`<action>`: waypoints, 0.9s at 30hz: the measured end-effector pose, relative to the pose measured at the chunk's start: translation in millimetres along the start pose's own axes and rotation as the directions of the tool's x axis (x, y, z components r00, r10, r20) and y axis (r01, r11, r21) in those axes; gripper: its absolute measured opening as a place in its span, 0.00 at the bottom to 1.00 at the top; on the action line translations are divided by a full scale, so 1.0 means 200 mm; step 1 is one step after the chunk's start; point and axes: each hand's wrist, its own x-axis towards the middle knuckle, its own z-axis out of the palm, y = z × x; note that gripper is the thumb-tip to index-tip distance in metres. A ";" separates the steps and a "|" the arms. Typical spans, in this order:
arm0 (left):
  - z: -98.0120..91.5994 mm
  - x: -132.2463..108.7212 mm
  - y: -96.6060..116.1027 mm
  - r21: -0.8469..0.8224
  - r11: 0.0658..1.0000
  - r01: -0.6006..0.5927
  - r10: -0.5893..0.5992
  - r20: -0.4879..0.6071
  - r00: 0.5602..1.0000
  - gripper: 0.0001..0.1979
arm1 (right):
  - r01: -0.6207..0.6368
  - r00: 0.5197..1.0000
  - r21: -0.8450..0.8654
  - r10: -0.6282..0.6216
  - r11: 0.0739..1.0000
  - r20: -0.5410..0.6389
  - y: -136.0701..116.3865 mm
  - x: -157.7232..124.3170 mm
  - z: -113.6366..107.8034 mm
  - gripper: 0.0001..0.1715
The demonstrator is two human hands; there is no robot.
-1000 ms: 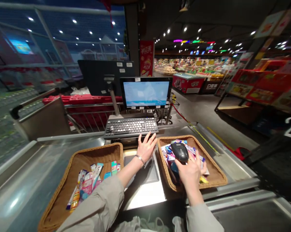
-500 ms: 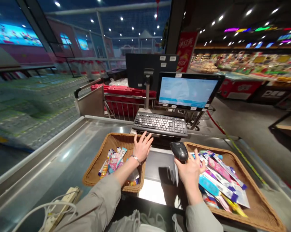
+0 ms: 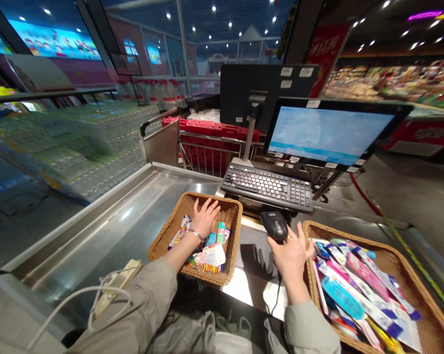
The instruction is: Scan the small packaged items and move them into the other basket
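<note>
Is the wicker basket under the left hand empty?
No, it is not empty: the wicker basket holds small packets, lying around and under the left hand.

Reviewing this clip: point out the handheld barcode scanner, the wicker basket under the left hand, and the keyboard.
Handheld barcode scanner (image 3: 275,225): head view, on its dark top shell.
Wicker basket (image 3: 229,200): head view, on its woven far rim.
Keyboard (image 3: 266,187): head view, on the middle of its keys.
</note>
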 end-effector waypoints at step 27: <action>0.33 -0.12 -0.18 -0.026 0.975 -0.221 0.197 0.562 0.804 0.12 | -0.008 0.999 -0.071 0.011 0.997 0.053 0.03 -0.06 -0.01 0.24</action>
